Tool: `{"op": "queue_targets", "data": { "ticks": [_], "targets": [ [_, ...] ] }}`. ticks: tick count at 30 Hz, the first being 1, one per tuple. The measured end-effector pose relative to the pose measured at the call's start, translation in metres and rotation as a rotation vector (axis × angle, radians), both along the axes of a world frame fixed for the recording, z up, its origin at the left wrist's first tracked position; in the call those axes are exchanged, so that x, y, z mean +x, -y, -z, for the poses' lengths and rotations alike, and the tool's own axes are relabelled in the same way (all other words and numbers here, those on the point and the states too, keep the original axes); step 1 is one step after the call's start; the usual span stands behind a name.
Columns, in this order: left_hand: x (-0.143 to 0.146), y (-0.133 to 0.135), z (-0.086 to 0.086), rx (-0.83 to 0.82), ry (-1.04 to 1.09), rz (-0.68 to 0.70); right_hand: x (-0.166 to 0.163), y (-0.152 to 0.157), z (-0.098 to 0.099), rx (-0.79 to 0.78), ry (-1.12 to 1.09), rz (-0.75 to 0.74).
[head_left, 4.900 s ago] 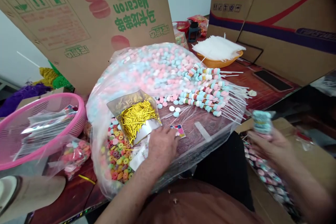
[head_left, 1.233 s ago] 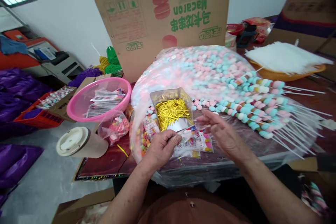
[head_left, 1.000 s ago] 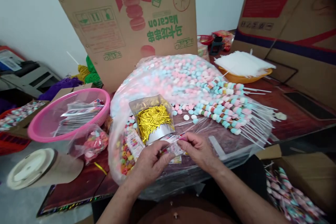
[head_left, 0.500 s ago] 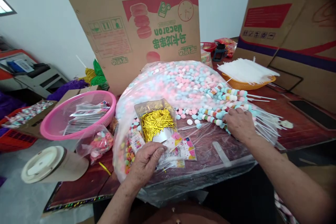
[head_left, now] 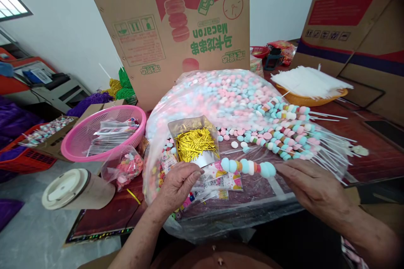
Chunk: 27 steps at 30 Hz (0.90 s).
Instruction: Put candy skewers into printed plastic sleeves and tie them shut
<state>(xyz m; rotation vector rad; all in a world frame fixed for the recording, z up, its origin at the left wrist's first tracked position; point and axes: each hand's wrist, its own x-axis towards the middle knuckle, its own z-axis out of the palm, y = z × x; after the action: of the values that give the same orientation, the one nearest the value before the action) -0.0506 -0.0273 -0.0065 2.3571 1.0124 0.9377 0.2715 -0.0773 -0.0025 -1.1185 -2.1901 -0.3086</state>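
My right hand [head_left: 315, 183] is closed on the stick end of a candy skewer [head_left: 249, 167], a row of blue, white, orange and red sweets pointing left. My left hand [head_left: 178, 185] pinches a printed clear wrapper bag [head_left: 217, 170]; the skewer's tip is right at this bag, but I cannot tell whether it is inside. More flat wrapper bags [head_left: 233, 181] lie beneath. Behind my left hand stands an opened pouch of gold twist ties [head_left: 196, 143]. Finished-looking skewers [head_left: 293, 138] are piled beyond my right hand, their white sticks [head_left: 334, 151] towards the right.
A large clear bag of pastel candies [head_left: 202, 96] fills the middle, before an upside-down carton [head_left: 176, 46]. On the left are a pink basket [head_left: 67, 145] with packets, a small candy bag [head_left: 128, 166] and a lidded cup [head_left: 94, 191]. White sticks [head_left: 311, 82] fill an orange bowl [head_left: 295, 99].
My right hand has lifted a skewer off the pile and brought it left and nearer, up to the wrapper bag. My left hand still pinches the bag. The view has shifted slightly.
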Motion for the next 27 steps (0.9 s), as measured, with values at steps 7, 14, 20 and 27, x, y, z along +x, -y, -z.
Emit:
{"op": "queue_targets", "data": {
  "ticks": [7,14,20,27],
  "targets": [
    [-0.001,-0.008,-0.012,0.037,-0.105,0.078,0.016,0.004,0.001,-0.091,-0.022,0.005],
    [0.002,-0.008,-0.011,0.025,-0.06,0.096,0.01,0.009,0.004,-0.053,-0.116,0.096],
    [0.006,-0.01,-0.016,0.006,-0.067,0.075,0.005,0.01,0.007,-0.04,-0.144,0.126],
    [0.006,-0.013,-0.021,0.067,-0.176,0.037,0.007,0.017,0.023,-0.11,-0.119,0.052]
  ]
}}
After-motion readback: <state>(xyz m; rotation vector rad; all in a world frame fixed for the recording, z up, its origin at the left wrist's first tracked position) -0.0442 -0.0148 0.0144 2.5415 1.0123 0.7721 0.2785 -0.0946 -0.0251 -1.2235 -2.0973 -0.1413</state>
